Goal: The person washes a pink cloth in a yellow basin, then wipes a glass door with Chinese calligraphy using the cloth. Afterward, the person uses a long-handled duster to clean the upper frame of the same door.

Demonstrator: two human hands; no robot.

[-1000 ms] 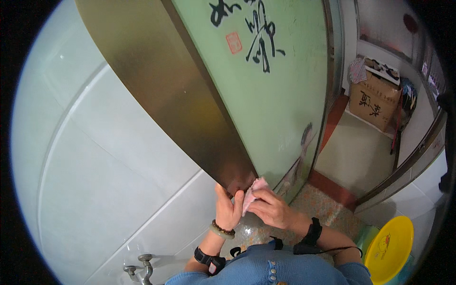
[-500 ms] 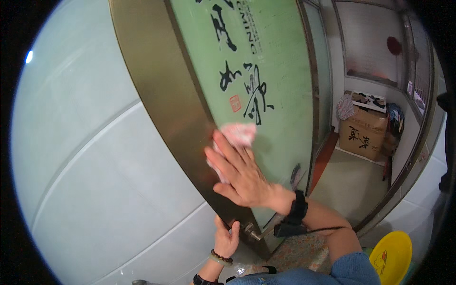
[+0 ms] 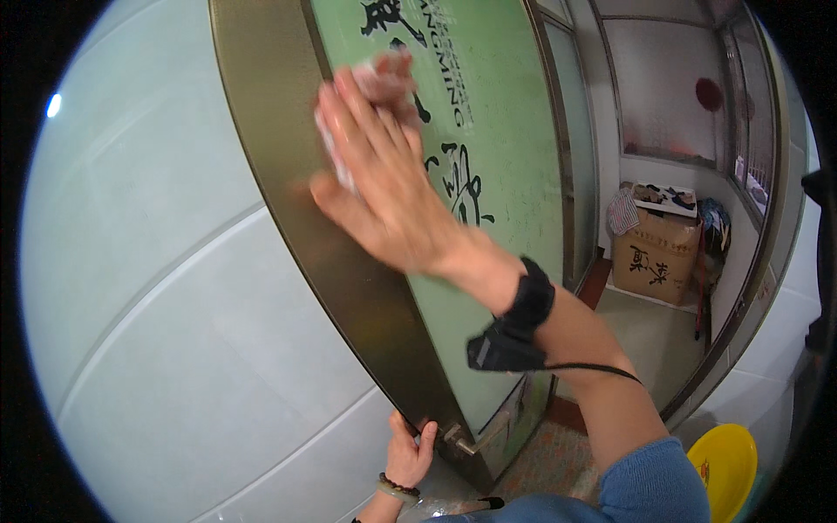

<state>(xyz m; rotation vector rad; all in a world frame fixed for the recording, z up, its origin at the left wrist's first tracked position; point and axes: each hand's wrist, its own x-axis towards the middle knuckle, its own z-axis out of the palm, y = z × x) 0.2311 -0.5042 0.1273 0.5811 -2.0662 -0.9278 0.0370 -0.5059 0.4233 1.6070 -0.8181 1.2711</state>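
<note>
So the pink cloth [image 3: 392, 83] is up high on the door [image 3: 288, 131], sitting about where the brass-coloured frame [image 3: 384, 344] meets the green glass panel [image 3: 514, 174], right by the dark brush lettering. The right hand [image 3: 379, 192] is laid over it, fingers straight and thumb out to the side, so it's more of a flat press than a clench (the hand is a bit blurry, and I can't tell if any fingers are pinching the fabric). There's a black strap [image 3: 527, 305] round that wrist, with a blue sleeve [image 3: 654, 488] further down the arm.

Left hand [image 3: 411, 453] is way lower, grasping the door's edge just beside the metal handle [image 3: 460, 438], thumb on the near face, bracelets [image 3: 398, 488] on the wrist. Pale tiled wall [image 3: 174, 349] fills the left side, and a yellow basin [image 3: 728, 471] is down at the lower right. Through the doorway there's a cardboard box [image 3: 649, 266] with a white tray [image 3: 667, 207] on top and a striped cloth [image 3: 622, 215] hanging at its corner
</note>
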